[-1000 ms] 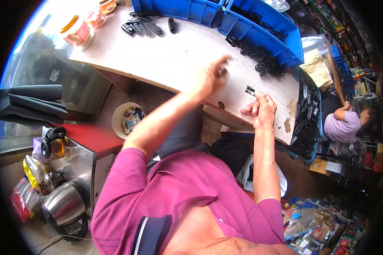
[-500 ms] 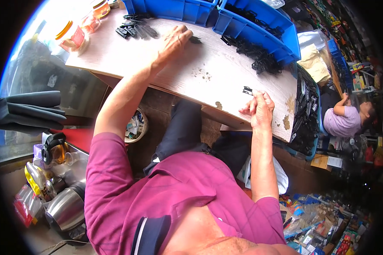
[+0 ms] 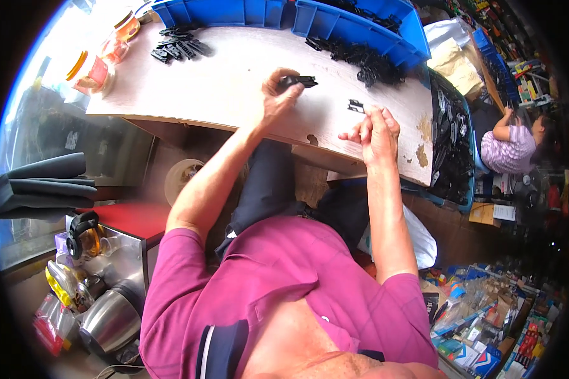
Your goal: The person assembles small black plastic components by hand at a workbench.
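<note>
My left hand (image 3: 279,96) is closed around a dark, elongated black plastic part (image 3: 305,81), held above the middle of the table. To its right, my right hand (image 3: 379,131) pinches a smaller black piece with prongs (image 3: 356,106) between thumb and fingertip, the other fingers curled. The two pieces are apart. A small pile of flat black parts (image 3: 177,45) lies at the table's far left. Behind my right hand, a looser heap of black parts (image 3: 379,71) spreads along the front of a blue bin.
Two blue bins (image 3: 221,14) line the table's far edge. Jars with orange lids (image 3: 90,71) stand at the left. A tub of black parts (image 3: 447,139) is beside the table's right end, and another person (image 3: 509,147) sits beyond it. A bucket (image 3: 182,180) stands below.
My left hand has come back from the far side of the table toward my right hand, now with a black part in its grip. My right hand keeps its piece.
</note>
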Demonstrator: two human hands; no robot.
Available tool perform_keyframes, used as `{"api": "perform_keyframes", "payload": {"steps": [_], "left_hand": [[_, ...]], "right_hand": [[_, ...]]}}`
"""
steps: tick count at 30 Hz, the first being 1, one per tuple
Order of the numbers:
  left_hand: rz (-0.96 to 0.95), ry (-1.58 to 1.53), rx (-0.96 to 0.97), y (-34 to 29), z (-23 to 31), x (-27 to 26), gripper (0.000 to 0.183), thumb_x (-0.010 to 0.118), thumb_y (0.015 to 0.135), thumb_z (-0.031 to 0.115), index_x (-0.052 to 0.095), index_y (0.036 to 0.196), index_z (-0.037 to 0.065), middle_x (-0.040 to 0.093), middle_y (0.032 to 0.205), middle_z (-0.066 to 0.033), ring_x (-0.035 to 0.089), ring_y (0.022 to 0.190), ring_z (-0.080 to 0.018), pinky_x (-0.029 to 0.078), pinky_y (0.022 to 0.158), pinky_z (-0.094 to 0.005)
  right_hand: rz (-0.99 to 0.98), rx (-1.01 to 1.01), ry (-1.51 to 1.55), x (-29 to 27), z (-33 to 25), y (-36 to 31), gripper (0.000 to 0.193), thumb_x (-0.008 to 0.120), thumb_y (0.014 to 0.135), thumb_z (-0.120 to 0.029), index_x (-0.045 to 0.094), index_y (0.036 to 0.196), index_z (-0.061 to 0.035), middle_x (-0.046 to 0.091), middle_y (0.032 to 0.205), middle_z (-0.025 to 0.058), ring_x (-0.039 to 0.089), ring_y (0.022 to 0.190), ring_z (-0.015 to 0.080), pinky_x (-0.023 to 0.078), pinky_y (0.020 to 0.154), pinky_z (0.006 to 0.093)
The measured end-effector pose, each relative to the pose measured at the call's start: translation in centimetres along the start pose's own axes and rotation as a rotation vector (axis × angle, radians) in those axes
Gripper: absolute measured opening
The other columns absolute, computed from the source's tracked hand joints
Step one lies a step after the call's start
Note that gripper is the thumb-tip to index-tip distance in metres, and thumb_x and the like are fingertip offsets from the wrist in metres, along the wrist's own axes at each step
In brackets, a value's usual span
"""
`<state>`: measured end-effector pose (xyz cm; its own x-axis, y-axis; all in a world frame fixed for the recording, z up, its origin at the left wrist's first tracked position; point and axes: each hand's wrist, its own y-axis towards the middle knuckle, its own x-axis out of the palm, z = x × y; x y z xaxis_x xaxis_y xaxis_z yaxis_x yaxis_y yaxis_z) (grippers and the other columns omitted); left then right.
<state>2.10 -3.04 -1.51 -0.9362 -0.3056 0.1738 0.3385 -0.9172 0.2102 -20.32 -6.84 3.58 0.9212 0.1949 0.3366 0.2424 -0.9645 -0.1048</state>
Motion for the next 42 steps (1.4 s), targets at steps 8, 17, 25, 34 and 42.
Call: {"api": "perform_keyframes", "payload": {"steps": [8,17,25,34,42], "left_hand": [[-0.148,-0.055,-0.203,-3.0,2.4,5.0,0.03,0.064,0.088,0.012,0.058,0.117,0.006,0.059,0.08,-0.0018,0.056,0.066,-0.0066,0.045,0.049,-0.0227],[-0.215,-0.04,-0.083,-3.4,0.8,5.8,0.03,0.053,0.081,0.004,0.057,0.11,-0.003,0.06,0.079,-0.0082,0.058,0.072,-0.0165,0.05,0.065,-0.0326],[-0.174,0.388,0.021,-3.1,2.7,4.7,0.034,0.057,0.073,0.013,0.064,0.104,0.0,0.065,0.078,-0.0196,0.065,0.071,-0.0303,0.051,0.067,-0.0387],[-0.189,0.468,-0.014,-2.9,3.2,5.2,0.038,0.054,0.073,0.014,0.063,0.107,0.0,0.066,0.081,-0.0206,0.066,0.075,-0.0323,0.052,0.069,-0.0394],[-0.06,0.257,0.005,-2.9,1.7,6.5,0.028,0.062,0.083,0.022,0.067,0.097,-0.001,0.068,0.086,-0.0203,0.068,0.077,-0.0215,0.053,0.072,-0.0335]], "right_hand": [[-0.082,-0.048,-0.031,1.1,0.3,0.5,0.012,0.062,0.088,-0.012,0.055,0.083,-0.0034,0.045,0.045,0.001,0.05,0.037,0.0133,0.054,0.041,0.0368],[0.015,0.013,-0.092,0.6,0.3,-0.2,0.01,0.057,0.09,-0.009,0.052,0.082,-0.0064,0.041,0.046,-0.0005,0.047,0.037,0.014,0.047,0.038,0.0332],[-0.06,-0.049,-0.101,0.8,1.8,0.6,0.011,0.062,0.088,-0.01,0.053,0.081,-0.009,0.042,0.047,-0.0022,0.038,0.035,0.0096,0.043,0.041,0.0258],[-0.07,-0.072,-0.076,0.8,2.4,0.4,0.011,0.062,0.089,-0.011,0.054,0.08,-0.0097,0.043,0.046,-0.0032,0.035,0.034,0.0076,0.041,0.04,0.0235],[0.021,-0.032,-0.229,1.0,2.4,0.2,0.013,0.067,0.084,-0.013,0.059,0.075,-0.0067,0.052,0.06,-0.0041,0.034,0.042,0.0027,0.024,0.038,0.0205]]}}
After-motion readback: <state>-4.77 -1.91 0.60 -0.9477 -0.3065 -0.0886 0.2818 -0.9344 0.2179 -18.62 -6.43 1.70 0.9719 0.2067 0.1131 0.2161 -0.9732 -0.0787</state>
